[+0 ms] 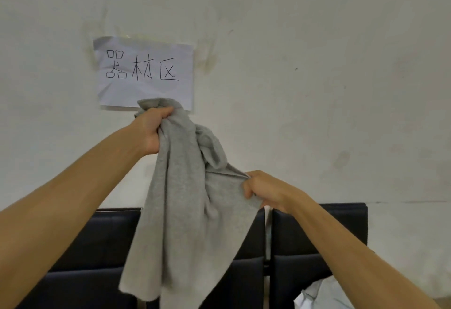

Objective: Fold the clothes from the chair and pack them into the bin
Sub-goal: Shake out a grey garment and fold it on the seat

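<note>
Both hands — left hand (151, 128), right hand (264, 190) — gripping grey garment (185, 211)

Soft, even light is washing the wall (317, 40) without glare; faint shadows are falling below the paper sign (146, 72), and edges are bending slightly.

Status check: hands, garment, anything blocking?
Left hand and right hand both have a grip on the grey knit garment, held up unfolded. Black padded chairs behind. Bin not in view.
</note>
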`<state>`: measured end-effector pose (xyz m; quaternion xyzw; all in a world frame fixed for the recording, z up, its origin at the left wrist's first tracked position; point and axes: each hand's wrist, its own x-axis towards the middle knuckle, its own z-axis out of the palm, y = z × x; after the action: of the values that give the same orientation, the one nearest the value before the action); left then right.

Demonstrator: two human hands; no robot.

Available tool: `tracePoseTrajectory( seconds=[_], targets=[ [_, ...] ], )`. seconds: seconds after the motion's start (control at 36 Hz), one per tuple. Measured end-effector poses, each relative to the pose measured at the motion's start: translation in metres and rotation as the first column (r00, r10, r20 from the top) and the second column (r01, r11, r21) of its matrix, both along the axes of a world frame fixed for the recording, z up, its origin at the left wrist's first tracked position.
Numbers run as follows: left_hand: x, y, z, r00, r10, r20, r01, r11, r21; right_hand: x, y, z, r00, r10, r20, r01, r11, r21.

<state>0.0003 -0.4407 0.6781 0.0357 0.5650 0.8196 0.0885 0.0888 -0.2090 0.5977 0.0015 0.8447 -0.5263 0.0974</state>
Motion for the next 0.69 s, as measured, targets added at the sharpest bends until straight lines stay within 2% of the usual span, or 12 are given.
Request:
tracePoseTrajectory(
  seconds=[0.06,0.11,0.22,0.28,0.33,0.42,0.5,0.58,0.69],
  targets=[
    [-0.002,-0.011,-0.002,1.000,-0.024,0.016,0.026,0.995,-0.097,0.000,0.004,0.001,1.000,0.026,0.015,-0.027,0.998,0.054],
    [-0.003,-0.024,-0.005,0.998,-0.058,0.034,0.064,0.975,-0.212,0.001,0.010,0.003,1.000,0.024,0.015,-0.025,0.999,0.023],
    [-0.006,-0.055,-0.012,0.990,-0.109,0.088,0.136,0.906,-0.401,-0.001,0.026,0.009,0.997,-0.068,-0.043,0.055,0.966,-0.254],
    [-0.008,-0.072,-0.016,0.991,-0.077,0.110,0.121,0.871,-0.476,-0.003,0.036,0.011,0.995,-0.092,-0.028,0.073,0.913,-0.402],
    [-0.009,-0.086,-0.020,0.992,-0.013,0.122,0.075,0.846,-0.527,-0.003,0.042,0.012,0.994,-0.112,-0.018,0.090,0.875,-0.476],
    [-0.010,-0.097,-0.028,0.987,0.077,0.140,0.001,0.875,-0.485,-0.003,0.045,0.011,0.976,-0.215,0.014,0.184,0.798,-0.574],
    [-0.010,-0.101,-0.036,0.979,0.134,0.157,-0.081,0.949,-0.306,-0.005,0.048,0.008,0.954,-0.293,0.070,0.266,0.709,-0.654],
    [-0.013,-0.104,-0.044,0.976,0.171,0.131,-0.153,0.978,-0.140,-0.007,0.053,0.003,0.937,-0.330,0.118,0.310,0.622,-0.719],
    [-0.013,-0.102,-0.050,0.975,0.211,0.075,-0.201,0.973,-0.116,-0.010,0.053,-0.001,0.905,-0.401,0.142,0.364,0.559,-0.745]
  ],
)
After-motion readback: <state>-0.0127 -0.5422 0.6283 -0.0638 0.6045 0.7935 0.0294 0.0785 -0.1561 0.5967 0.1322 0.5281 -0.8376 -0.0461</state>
